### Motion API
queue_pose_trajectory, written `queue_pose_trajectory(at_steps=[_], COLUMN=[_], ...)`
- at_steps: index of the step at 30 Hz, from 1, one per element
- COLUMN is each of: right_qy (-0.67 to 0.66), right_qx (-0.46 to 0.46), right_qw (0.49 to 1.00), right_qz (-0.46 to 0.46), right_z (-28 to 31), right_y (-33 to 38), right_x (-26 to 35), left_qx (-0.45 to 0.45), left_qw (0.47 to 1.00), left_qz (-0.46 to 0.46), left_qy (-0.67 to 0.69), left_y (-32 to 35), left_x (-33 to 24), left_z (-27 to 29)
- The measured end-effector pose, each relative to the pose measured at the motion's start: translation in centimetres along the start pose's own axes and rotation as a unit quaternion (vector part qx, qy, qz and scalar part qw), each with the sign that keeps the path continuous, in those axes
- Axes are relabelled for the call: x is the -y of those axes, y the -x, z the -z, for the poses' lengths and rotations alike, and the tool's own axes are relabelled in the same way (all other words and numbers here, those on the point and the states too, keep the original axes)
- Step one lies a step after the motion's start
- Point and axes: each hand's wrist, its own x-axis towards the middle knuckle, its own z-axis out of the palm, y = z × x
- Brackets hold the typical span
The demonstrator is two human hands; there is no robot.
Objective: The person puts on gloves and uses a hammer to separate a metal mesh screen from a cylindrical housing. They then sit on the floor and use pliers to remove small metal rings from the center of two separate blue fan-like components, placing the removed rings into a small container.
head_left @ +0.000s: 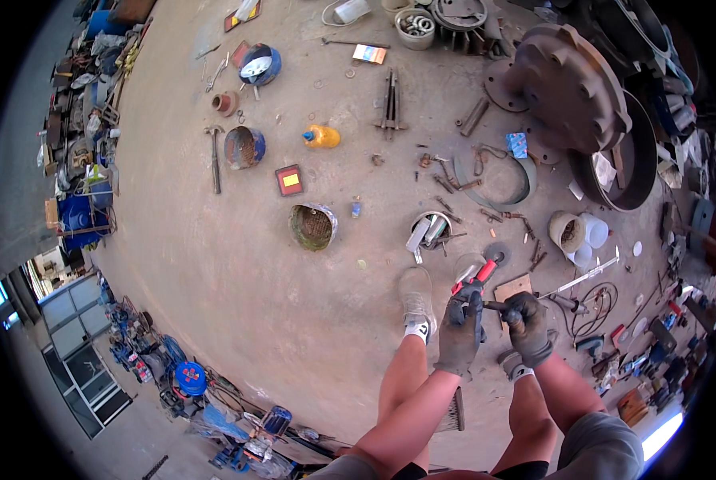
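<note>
My left hand (460, 336), in a grey glove with dark fingers, is closed round a red-and-black hand tool (478, 276); its exact kind is unclear. Beside it my right hand (528, 328), gloved the same way, grips a short dark rod (496, 306) that reaches across to the left hand. Whether rod and tool are joined, I cannot tell. Round grey discs (498, 254) show just beyond the tool. Under the hands lies a flat brown board (516, 286). A bucket (430, 230) holding silvery box-shaped pieces stands just ahead of my left shoe (416, 296).
Rusty bolts (446, 204) and a metal band (514, 192) lie ahead. A large rusty flanged casting (570, 88) stands far right. Calipers (586, 274) and a cable (602, 308) lie at right. Leftward are a dirt-filled bucket (312, 226), a hammer (215, 160) and a yellow bottle (323, 136).
</note>
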Motion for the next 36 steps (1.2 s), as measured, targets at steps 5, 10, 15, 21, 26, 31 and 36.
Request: queue_pose_trajectory(at_steps=[5,10,15,21,26,31,36], right_qy=[-0.013,0.212,-0.027,-0.086,0.226,0.4,0.378], right_qx=[0.082,0.073,0.264,0.162,-0.048,0.263,0.011], right_qw=[0.995,0.974,0.964,0.937,0.949,0.821,0.897], right_qz=[-0.059,-0.006,-0.015,-0.297,-0.213,-0.311,-0.228], right_z=[1.4,6.1,9.9,11.8,13.9,13.9,14.5], right_y=[6.1,4.0,2.9,2.2,-3.2,-8.8,-7.4], right_x=[0.5,2.0,0.5,-8.3,-19.8,-24.4,-25.5], left_qx=[0.028,0.103,0.296,0.223,0.23,0.207,0.198], left_qw=[0.997,0.926,0.931,0.943,0.937,0.915,0.905], left_qz=[0.03,-0.194,0.001,-0.086,0.094,0.16,0.105], left_qy=[-0.06,-0.306,-0.216,-0.231,-0.243,-0.308,-0.362], left_y=[0.6,1.5,3.1,3.1,3.5,3.8,2.8], left_x=[1.6,5.2,5.3,10.1,8.0,8.9,10.7], left_z=[-0.7,-2.2,-4.9,-6.2,-7.0,-7.8,-7.7])
